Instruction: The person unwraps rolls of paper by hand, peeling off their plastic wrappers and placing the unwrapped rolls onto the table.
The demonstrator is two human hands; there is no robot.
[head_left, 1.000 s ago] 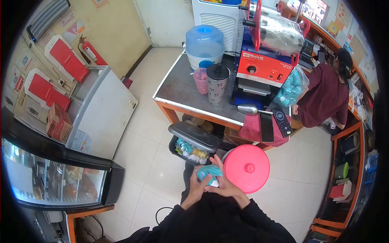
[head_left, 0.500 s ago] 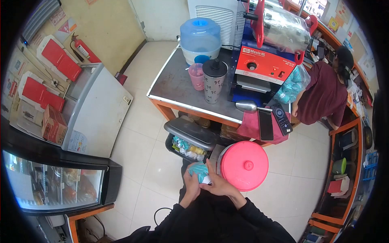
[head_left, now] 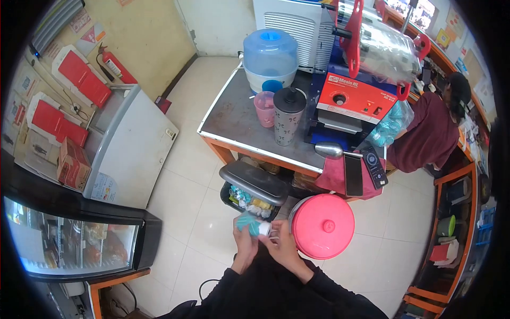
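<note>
My left hand [head_left: 245,247] is closed around a teal plastic bundle [head_left: 247,223] that has a white end [head_left: 264,228]. At that white end are the bent fingers of my right hand [head_left: 282,248], pinching something pale and thin that is too small to make out. Just beyond my hands stands a dark bin [head_left: 227,201] with its grey lid [head_left: 255,182] tilted up. Crumpled teal, white and yellow plastic [head_left: 249,202] shows inside it. To the right of my right hand is a bucket with a pink lid [head_left: 319,242].
Ahead, a table [head_left: 226,114] bears a water dispenser [head_left: 271,58], a pink cup [head_left: 264,109], a patterned tumbler [head_left: 288,119], a cup sealer [head_left: 353,98], a metal scoop [head_left: 329,150], a phone [head_left: 353,174] and a remote [head_left: 374,167]. A person [head_left: 427,133] bends at right. A freezer [head_left: 130,146] stands left.
The teal bundle has turned so its white end faces right. My right hand's fingers have shifted to that end. The view has moved slightly.
</note>
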